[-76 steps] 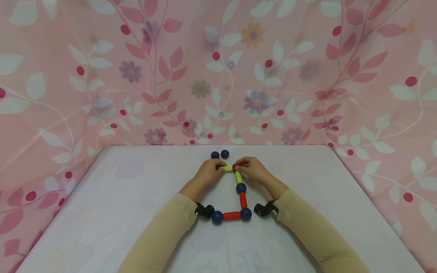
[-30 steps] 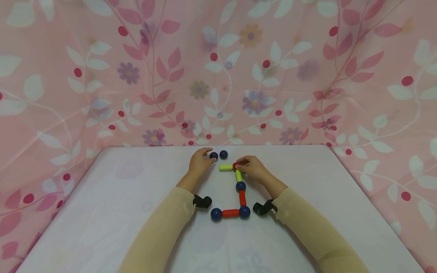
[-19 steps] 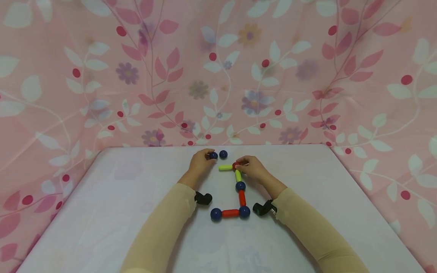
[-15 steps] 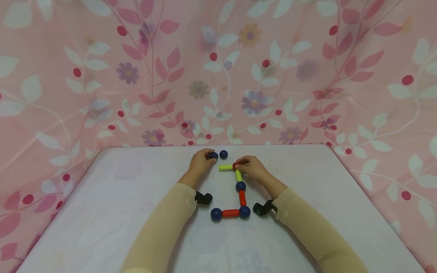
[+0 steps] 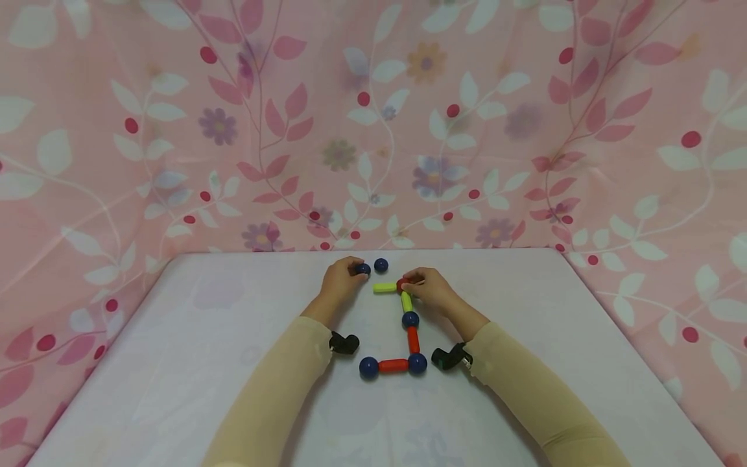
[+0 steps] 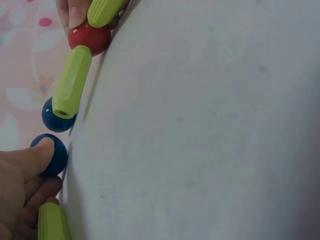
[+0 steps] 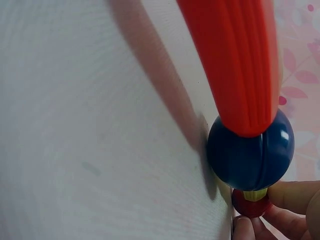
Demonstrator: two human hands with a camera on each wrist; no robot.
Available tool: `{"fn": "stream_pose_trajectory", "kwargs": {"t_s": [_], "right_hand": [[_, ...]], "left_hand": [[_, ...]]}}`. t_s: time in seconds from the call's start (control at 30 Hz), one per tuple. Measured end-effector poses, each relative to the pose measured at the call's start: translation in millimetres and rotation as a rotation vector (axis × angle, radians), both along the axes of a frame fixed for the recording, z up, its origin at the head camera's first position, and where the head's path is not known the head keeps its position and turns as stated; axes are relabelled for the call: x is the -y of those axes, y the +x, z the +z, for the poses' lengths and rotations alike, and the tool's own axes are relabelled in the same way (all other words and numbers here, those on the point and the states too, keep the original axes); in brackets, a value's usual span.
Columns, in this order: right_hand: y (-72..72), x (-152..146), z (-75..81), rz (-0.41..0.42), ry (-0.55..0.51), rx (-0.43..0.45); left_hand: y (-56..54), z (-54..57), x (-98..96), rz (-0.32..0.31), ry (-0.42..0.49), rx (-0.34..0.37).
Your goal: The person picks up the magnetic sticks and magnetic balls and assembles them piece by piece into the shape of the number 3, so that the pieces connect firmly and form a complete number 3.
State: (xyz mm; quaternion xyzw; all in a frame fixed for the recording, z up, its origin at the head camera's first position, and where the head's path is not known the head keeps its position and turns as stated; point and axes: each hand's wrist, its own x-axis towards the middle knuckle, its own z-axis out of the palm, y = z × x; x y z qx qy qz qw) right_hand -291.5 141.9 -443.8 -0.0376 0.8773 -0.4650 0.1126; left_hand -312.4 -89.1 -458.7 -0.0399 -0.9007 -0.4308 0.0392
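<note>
My left hand [image 5: 340,282] pinches a blue ball [image 5: 363,269] near the far side of the table; in the left wrist view the thumb lies across that ball [image 6: 56,159]. Another blue ball [image 5: 381,264] sits just right of it. The right hand [image 5: 434,289] pinches a red ball [image 5: 401,285], from which one yellow-green rod [image 5: 384,288] points left and another yellow-green rod [image 5: 406,302] runs toward me. By the left fingers a further yellow-green rod [image 6: 52,222] shows; whether the hand holds it I cannot tell.
From the near yellow-green rod the chain goes on through a blue ball [image 5: 410,319], a red rod [image 5: 413,340], a corner blue ball [image 5: 417,363], a second red rod [image 5: 393,366] and an end blue ball [image 5: 369,368]. All lie on a white-covered table [image 5: 204,389] before a floral cloth [image 5: 373,130].
The left hand has let go of the left-pointing yellow-green rod, moved left and away, and taken hold of a blue ball. The right hand stays at the red ball.
</note>
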Motion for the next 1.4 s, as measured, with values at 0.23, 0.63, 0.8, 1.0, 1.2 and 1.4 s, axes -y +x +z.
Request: {"fn": "stream_pose_trajectory", "kwargs": {"t_s": [0.23, 0.63, 0.8, 1.0, 1.2, 1.4], "right_hand": [[0.1, -1, -0.7, 0.005, 0.008, -0.004], [2.7, -1, 0.0, 0.003, 0.002, -0.012], [2.7, 0, 0.5, 0.006, -0.003, -0.008], [1.2, 0, -0.4, 0.002, -0.003, 0.000], [1.2, 0, -0.6, 0.006, -0.002, -0.002], [0.9, 0, -0.8, 0.000, 0.001, -0.007]], "left_hand": [[3.5, 3.3, 4.4, -0.040, -0.036, 0.016], [12.8, 8.8, 21.6, -0.149, -0.129, -0.005], [17.0, 8.0, 23.2, -0.182, -0.132, 0.014], [19.8, 9.7, 22.3, -0.202, -0.126, 0.024], [21.5, 11.7, 21.1, -0.222, -0.155, 0.021], [22.6, 11.9, 20.5, -0.227, -0.171, 0.037]]}}
